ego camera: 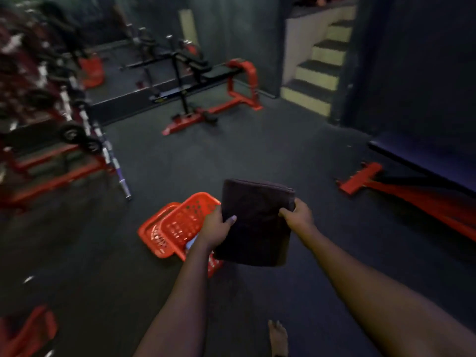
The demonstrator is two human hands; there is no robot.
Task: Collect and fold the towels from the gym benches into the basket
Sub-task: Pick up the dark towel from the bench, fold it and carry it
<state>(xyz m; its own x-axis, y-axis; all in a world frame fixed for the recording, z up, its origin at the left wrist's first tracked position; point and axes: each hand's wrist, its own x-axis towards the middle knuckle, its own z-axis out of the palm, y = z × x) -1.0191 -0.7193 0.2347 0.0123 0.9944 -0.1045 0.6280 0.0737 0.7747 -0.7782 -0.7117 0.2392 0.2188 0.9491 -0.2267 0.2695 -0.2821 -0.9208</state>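
Observation:
A dark folded towel (257, 222) hangs in front of me, held by both hands. My left hand (215, 225) grips its left edge with the thumb on top. Its right edge is pinched by my right hand (298, 213). Just below and to the left of the towel, a red plastic basket (180, 225) with a perforated wall stands on the dark floor, partly hidden by my left arm and the towel. Something pale shows inside the basket near my left wrist.
A red and black gym bench (211, 94) stands at the back. A red rack with barbells (85, 140) fills the left side. Another red-framed bench (412, 197) is on the right, and stairs (319, 68) rise at the back right. My bare foot (278, 336) shows below.

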